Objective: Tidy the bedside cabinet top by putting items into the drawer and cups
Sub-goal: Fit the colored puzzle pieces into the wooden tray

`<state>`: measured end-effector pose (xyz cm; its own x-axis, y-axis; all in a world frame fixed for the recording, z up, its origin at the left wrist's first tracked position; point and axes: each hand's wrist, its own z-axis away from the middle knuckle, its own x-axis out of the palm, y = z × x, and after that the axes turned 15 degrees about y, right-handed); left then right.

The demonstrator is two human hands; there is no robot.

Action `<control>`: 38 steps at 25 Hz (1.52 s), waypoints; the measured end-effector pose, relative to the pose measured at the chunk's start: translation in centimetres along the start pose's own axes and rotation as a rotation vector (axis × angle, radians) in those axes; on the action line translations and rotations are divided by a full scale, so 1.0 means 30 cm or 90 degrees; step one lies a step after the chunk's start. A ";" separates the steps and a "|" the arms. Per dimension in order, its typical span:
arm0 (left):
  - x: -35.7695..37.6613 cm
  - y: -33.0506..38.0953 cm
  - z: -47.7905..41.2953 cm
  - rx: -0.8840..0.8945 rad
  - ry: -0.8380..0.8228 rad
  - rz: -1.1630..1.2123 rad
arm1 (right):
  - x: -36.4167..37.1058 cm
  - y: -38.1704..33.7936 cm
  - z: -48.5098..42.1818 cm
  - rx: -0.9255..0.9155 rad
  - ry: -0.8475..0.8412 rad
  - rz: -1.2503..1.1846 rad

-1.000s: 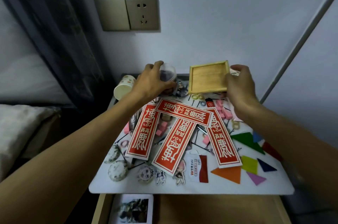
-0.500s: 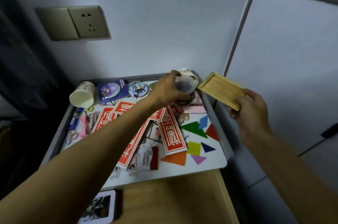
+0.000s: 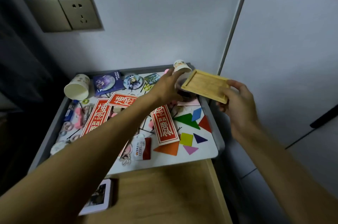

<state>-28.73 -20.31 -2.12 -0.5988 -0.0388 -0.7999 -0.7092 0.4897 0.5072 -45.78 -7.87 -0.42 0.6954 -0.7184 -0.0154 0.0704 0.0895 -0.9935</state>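
Your right hand (image 3: 237,103) pinches the wooden tray (image 3: 206,84) by its corner, tilted, right of centre; your left hand (image 3: 164,86) curls round the small dark cup (image 3: 182,93) beside it. Level the tray and lower it flat into the open drawer (image 3: 164,187) at the bottom.

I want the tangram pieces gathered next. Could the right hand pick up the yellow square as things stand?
Probably not yet: the right hand holds the wooden tray. The yellow square lies uncovered, so only that full grip stands in the way.
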 end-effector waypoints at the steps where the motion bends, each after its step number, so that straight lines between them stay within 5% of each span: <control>1: -0.033 0.000 0.049 -0.007 0.047 0.001 | 0.005 -0.001 0.015 -0.008 -0.017 0.016; 4: -0.137 0.021 0.266 -0.243 0.173 0.269 | 0.030 -0.001 0.101 -0.011 -0.105 0.053; 7: -0.229 0.055 0.492 -0.565 0.121 0.684 | 0.080 0.045 0.239 -0.029 -0.246 0.118; 11: -0.267 -0.001 0.693 -0.651 0.215 0.610 | 0.152 0.100 0.361 -0.077 -0.419 0.264; 15: -0.323 -0.084 0.762 -0.757 0.293 0.665 | 0.187 0.163 0.253 -0.350 -0.234 0.537; 18: -0.340 -0.114 0.764 -0.782 0.287 0.692 | 0.228 0.200 0.220 -0.388 -0.207 0.672; 23: -0.325 -0.095 0.756 -0.782 0.251 0.731 | 0.298 0.193 0.261 -0.337 -0.288 0.542; 26: -0.316 -0.079 0.763 -0.752 0.200 0.749 | 0.272 0.183 0.203 -0.400 -0.234 0.537; 29: -0.307 -0.085 0.769 -0.737 0.187 0.740 | 0.209 0.188 0.099 -0.526 -0.179 0.749; 38: -0.277 -0.074 0.767 -0.719 0.155 0.716 | 0.192 0.174 0.004 -0.447 -0.277 0.783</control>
<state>-13.62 -1.01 -3.97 -0.9428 -0.3052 0.1343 0.2768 -0.4919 0.8255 -41.33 -11.46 -5.69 0.2240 -0.1709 -0.9595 -0.9715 0.0388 -0.2337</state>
